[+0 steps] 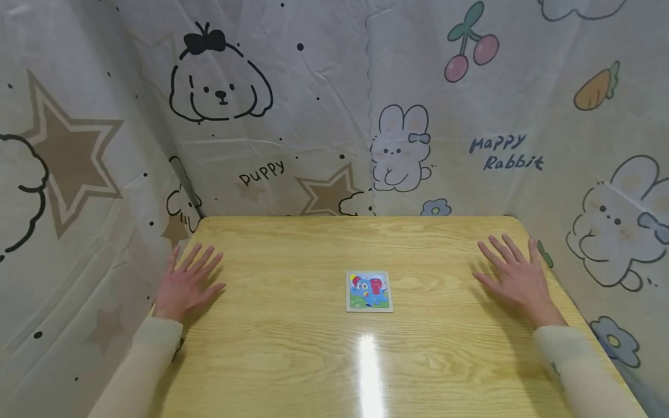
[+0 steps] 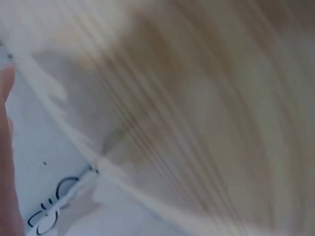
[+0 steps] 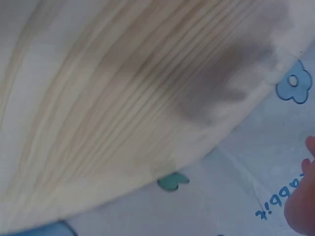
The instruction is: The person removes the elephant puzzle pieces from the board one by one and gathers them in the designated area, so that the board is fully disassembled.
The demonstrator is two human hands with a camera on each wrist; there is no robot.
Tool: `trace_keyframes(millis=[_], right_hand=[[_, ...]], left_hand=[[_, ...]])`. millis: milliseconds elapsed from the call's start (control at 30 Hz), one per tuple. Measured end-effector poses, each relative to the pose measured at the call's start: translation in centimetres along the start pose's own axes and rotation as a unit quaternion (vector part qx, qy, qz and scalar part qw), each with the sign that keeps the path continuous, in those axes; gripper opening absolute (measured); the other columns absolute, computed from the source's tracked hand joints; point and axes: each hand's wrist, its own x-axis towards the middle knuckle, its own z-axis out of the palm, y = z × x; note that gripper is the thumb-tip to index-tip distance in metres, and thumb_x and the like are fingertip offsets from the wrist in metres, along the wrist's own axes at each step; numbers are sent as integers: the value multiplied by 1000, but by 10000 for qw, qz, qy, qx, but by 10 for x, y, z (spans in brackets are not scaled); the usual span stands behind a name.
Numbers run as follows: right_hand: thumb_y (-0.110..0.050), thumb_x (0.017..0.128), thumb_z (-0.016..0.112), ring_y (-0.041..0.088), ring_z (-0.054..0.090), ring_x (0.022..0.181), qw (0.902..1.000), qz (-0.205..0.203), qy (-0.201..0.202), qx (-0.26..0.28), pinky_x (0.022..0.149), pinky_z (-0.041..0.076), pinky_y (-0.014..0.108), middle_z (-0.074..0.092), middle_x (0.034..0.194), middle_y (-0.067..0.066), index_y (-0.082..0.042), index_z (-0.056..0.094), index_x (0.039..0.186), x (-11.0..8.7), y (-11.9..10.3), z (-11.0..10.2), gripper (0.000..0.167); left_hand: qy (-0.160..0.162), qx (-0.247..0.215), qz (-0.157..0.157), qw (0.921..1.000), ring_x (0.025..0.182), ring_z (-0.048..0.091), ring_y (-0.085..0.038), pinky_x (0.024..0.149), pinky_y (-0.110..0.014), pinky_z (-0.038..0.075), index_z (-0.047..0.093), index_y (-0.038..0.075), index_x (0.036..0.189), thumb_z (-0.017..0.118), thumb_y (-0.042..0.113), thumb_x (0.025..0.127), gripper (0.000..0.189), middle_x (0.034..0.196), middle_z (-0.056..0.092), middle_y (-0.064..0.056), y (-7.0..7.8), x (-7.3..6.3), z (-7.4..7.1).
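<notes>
A small square picture puzzle (image 1: 369, 292) with a blue elephant and a pale border lies flat near the middle of the wooden table (image 1: 282, 348). The left hand (image 1: 187, 284) is spread with straight fingers at the table's left edge, holding nothing. Over at the right edge, the right hand (image 1: 514, 278) is likewise spread and holds nothing. Both hands are well apart from the puzzle. In the left wrist view only a strip of the left hand (image 2: 9, 162) shows; in the right wrist view part of the right hand (image 3: 302, 201) appears at the border.
A pale curtain (image 1: 324, 75) printed with cartoon animals, stars and fruit hangs behind the table and along both sides. Light reflects as a bright streak on the tabletop in front of the puzzle. Cream sleeves cover both forearms.
</notes>
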Motion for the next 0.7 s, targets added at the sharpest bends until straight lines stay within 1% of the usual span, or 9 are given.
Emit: trace_keyframes(millis=[67,133,233,300,333,467,567,633,700], right_hand=[[-55,100,58,43,25,154,9970,400,-111,656,124,0,70,39,162,20,-16,37,161,4,-12,-1,75],[-47,103,59,49,33,146,9863,778,-213,1440,120,14,73,45,154,27,-9,42,158,9,-25,-4,68],[-38,106,58,53,46,132,9595,1238,-299,2514,108,35,72,53,142,32,-1,48,151,18,-48,-7,59],[-35,107,57,50,53,124,9385,1452,-418,3105,100,45,67,57,137,30,2,51,149,23,-63,-7,56],[-34,107,57,48,55,122,9292,1531,-460,3331,99,47,64,58,135,30,2,53,147,26,-70,-7,55],[-30,107,58,39,61,114,8978,1811,-665,3960,92,53,51,63,129,25,2,56,145,34,-97,-5,50],[-28,106,60,33,63,107,8751,2038,-826,4311,84,54,37,64,125,21,0,58,142,41,-114,-2,46],[-26,106,60,29,63,102,8592,2150,-954,4544,77,53,29,63,124,20,0,60,141,45,-125,1,44],[-24,105,61,26,64,96,8434,2232,-1064,4770,72,54,26,63,122,19,0,61,139,49,-136,5,42]], left_hand=[[-185,-21,-160,9997,150,41,-36,130,-58,6,53,19,152,60,66,91,78,161,48,-8,10,6,0],[-337,-59,-267,9991,149,42,-36,129,-58,10,50,20,155,66,59,89,78,160,48,-8,22,13,0],[-566,-156,-312,9978,148,43,-37,128,-59,16,46,21,158,66,57,91,79,162,45,-8,41,25,4],[-728,-478,-423,9953,147,43,-38,127,-60,16,41,21,160,63,57,95,78,163,44,-9,58,34,7],[-827,-720,-494,9927,147,42,-39,128,-59,15,38,21,162,62,57,96,78,164,43,-10,67,38,8],[-1120,-1755,-720,9754,145,41,-40,127,-61,17,28,22,166,59,56,100,80,161,44,-13,106,57,13],[-1264,-2377,-697,9606,145,41,-40,125,-62,20,26,21,166,61,55,100,82,158,46,-15,133,71,17],[-1340,-2793,-614,9488,145,41,-40,124,-62,22,28,20,165,64,55,98,84,157,46,-15,149,80,20],[-1545,-3171,-608,9338,148,38,-38,126,-60,21,29,18,164,67,57,96,87,160,44,-13,164,87,21]])
